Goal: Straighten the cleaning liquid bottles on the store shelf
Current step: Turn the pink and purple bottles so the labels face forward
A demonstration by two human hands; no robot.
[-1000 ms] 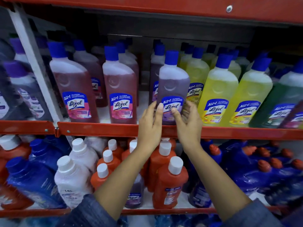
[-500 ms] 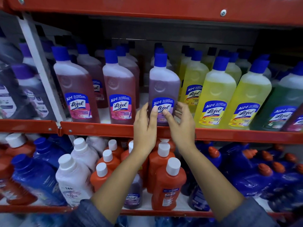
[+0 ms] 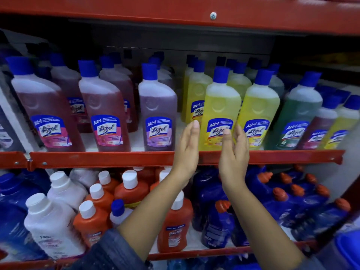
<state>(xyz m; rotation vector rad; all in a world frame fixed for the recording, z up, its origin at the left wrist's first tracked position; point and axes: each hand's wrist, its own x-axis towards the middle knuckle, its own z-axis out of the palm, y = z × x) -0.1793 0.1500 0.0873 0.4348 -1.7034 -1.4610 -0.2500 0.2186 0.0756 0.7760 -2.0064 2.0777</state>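
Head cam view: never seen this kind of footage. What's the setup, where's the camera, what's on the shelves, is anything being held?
No machine here: a person works with two bare hands, and the single wide-angle camera sits on their head, looking forward and down. That is why both forearms enter from the bottom of the picture.

The red shelf carries rows of blue-capped Lizol cleaner bottles: pink ones on the left, a purple bottle, yellow ones, then a green one on the right. The shelf below holds orange, white and dark blue bottles.

Nothing is held. The left hand and right hand are open, palms facing each other, either side of the front yellow bottle. Whether the fingers touch it is unclear.
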